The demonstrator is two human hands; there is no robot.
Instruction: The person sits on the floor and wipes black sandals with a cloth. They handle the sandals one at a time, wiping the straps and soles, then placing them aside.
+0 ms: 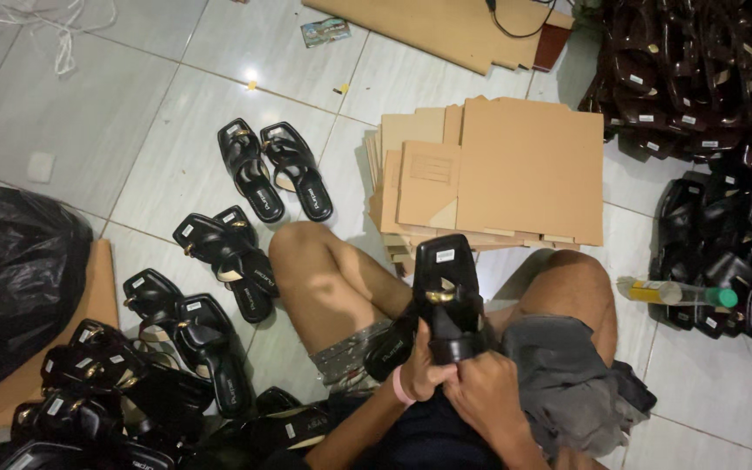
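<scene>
I sit on the tiled floor with knees bent and hold a black sandal [447, 287] upright between my legs, sole side toward me, a small white sticker near its top. My left hand [426, 361], with a pink band at the wrist, grips its lower left edge. My right hand [485, 392] clasps the heel end from below right. A second black sandal [391, 344] lies against my left thigh, just left of my left hand.
Pairs of black sandals [273, 170] lie in a row on the floor at left, running into a pile [106, 392] at bottom left. Flat cardboard sheets [506, 170] are stacked ahead. More sandals [715, 87] heap at right, beside a spray can [676, 293]. A black plastic bag [10, 270] sits far left.
</scene>
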